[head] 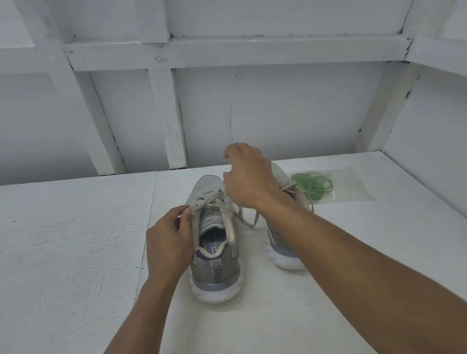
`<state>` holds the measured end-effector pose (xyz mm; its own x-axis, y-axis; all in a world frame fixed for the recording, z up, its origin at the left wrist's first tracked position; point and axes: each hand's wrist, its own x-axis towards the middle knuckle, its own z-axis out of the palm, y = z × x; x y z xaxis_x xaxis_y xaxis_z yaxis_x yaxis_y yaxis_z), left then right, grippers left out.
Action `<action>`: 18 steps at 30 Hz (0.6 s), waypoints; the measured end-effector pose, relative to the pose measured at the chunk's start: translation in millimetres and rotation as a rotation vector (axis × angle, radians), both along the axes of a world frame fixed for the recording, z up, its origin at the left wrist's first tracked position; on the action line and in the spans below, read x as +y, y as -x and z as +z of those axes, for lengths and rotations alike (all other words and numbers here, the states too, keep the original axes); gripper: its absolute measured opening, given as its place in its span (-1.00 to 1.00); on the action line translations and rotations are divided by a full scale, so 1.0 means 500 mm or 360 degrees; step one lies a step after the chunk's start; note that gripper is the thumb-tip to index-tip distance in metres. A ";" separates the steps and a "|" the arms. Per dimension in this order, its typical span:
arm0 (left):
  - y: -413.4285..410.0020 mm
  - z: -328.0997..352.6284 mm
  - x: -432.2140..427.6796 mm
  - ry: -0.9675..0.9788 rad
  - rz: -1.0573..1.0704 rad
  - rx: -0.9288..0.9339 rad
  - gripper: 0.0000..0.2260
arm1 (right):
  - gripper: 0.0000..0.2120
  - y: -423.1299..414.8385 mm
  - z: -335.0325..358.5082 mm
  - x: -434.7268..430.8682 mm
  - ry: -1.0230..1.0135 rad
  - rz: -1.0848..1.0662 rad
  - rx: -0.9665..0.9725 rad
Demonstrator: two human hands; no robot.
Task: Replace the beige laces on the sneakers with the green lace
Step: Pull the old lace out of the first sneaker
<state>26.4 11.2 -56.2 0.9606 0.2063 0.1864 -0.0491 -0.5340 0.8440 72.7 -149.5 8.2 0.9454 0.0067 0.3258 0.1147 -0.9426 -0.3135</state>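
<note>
White-painted boards and battens make up the wall (292, 117) behind a rough white tabletop (60, 254). On it stand two grey mesh sneakers with thick white soles, heels toward the person. The left sneaker (216, 263) has a striped heel tab and its beige lace (227, 224) is loosened, one end draped over the collar. The left hand (170, 242) pinches that lace at the top eyelets. The right hand (248, 178) hovers over the toe with fingers curled; whether it grips lace, I cannot tell. Its forearm hides much of the right sneaker (278, 247). Just beyond, the green lace (313, 186) lies coiled in a clear plastic bag (350, 189).
</note>
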 end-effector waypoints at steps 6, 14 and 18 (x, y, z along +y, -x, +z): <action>-0.001 -0.002 0.000 -0.0045 0.0000 -0.0018 -0.75 | -0.70 0.016 -0.034 0.044 0.0075 0.0387 0.0282; -0.003 -0.004 0.001 -0.0051 0.0014 0.0003 -0.75 | -0.92 0.012 -0.037 0.050 0.0203 0.0437 0.0149; -0.002 -0.002 0.000 -0.0038 0.0013 0.0009 -0.75 | -0.92 0.001 -0.008 0.021 -0.0089 0.0329 0.0168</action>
<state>27.3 11.2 -57.3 0.9598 0.2099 0.1862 -0.0400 -0.5546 0.8312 72.2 -139.1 4.2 0.9546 0.1885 0.2305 0.2674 -0.8833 -0.3850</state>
